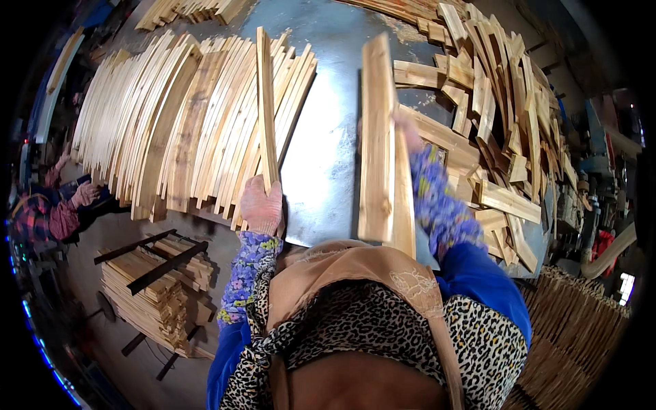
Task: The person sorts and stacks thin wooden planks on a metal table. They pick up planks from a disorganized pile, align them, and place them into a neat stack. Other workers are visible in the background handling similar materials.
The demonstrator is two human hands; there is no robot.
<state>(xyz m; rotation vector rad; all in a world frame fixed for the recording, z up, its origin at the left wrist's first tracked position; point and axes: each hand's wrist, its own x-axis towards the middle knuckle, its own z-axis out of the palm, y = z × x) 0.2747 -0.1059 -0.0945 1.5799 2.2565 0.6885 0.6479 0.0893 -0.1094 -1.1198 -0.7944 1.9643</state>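
My left hand [262,205], in a pinkish work glove, is closed round the near end of a narrow wooden strip [266,102]. That strip lies slanted over the right part of a long row of wooden strips [225,109]. Right of the bare metal tabletop [321,137], a wide wooden board [376,143] stands raised, its far end smeared by motion. Against its right side is my right hand [408,130], blurred and gripping it, with the fingers partly hidden behind the wood. Another pale board [403,205] shows beneath, close to my body.
Loose offcuts and boards lie in a jumbled heap [488,123] on the table's right. Below left, stacked boards [150,287] rest by dark metal bars. Another person's gloved hand [85,195] is at the far left. More stacked wood [574,335] stands lower right.
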